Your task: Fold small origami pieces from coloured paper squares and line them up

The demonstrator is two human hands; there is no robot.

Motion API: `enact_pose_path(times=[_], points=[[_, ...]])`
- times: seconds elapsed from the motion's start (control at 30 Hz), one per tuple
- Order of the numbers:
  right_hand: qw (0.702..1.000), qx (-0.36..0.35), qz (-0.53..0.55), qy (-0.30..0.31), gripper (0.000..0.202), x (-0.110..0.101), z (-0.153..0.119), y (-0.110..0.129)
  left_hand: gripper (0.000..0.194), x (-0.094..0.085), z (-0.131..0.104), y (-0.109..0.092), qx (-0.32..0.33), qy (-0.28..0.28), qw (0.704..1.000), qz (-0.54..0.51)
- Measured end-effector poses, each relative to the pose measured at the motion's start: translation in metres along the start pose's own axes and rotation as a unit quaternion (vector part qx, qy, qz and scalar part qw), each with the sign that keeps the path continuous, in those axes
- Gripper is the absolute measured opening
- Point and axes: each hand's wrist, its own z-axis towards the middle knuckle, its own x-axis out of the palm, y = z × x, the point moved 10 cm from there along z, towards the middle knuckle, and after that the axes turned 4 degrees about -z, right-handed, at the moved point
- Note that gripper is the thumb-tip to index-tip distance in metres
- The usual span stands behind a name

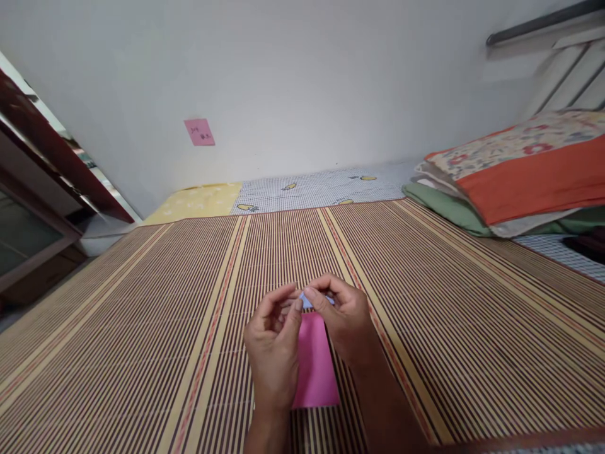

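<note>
A small piece of light blue folded paper (309, 301) is held up between my two hands, mostly covered by the fingers. My right hand (343, 312) pinches it from the right, with the thumb across its near face. At its left edge is my left hand (276, 328), thumb and fingertips closed on the corner. Below the hands a bright pink sheet of paper (317, 366) lies flat on the striped bamboo mat (189, 328), partly hidden by my left hand and wrist.
Folded bedding in orange, floral and green (534, 183) is piled at the back right. A patterned sheet (312, 189) and a yellow cloth (193, 200) show beyond the mat's far edge. A pink note (199, 132) with writing is stuck on the white wall (302, 82).
</note>
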Motion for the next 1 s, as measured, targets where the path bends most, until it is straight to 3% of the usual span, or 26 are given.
enact_pose_path(times=[0.03, 0.13, 0.37, 0.53, 0.67, 0.83, 1.0], points=[[1.000, 0.000, 0.006, -0.009, 0.013, -0.002, 0.000, 0.000, 0.027, 0.000, 0.000, 0.005, -0.025, -0.006, 0.999, -0.020], [0.999, 0.012, 0.039, -0.027, 0.014, -0.005, 0.000, -0.002, 0.018, 0.015, -0.001, 0.013, -0.070, 0.064, 0.995, -0.011], [0.998, 0.010, 0.057, -0.034, 0.013, -0.007, 0.002, -0.002, 0.015, 0.014, -0.003, -0.001, 0.002, 0.074, 0.996, 0.052], [1.000, 0.001, 0.010, -0.012, 0.014, -0.005, 0.001, 0.005, 0.017, 0.021, -0.002, 0.002, -0.019, 0.120, 0.992, 0.037], [0.998, 0.013, 0.045, 0.044, 0.022, 0.001, 0.002, 0.002, 0.020, 0.013, 0.002, 0.008, -0.033, 0.093, 0.995, 0.001], [0.985, 0.056, 0.102, 0.126, 0.009, 0.012, 0.000, -0.009, 0.021, 0.007, 0.004, 0.020, -0.067, 0.069, 0.991, -0.090], [0.996, 0.025, -0.003, 0.081, 0.021, 0.003, -0.001, -0.001, 0.018, 0.008, 0.004, 0.014, -0.058, 0.069, 0.993, -0.078]])
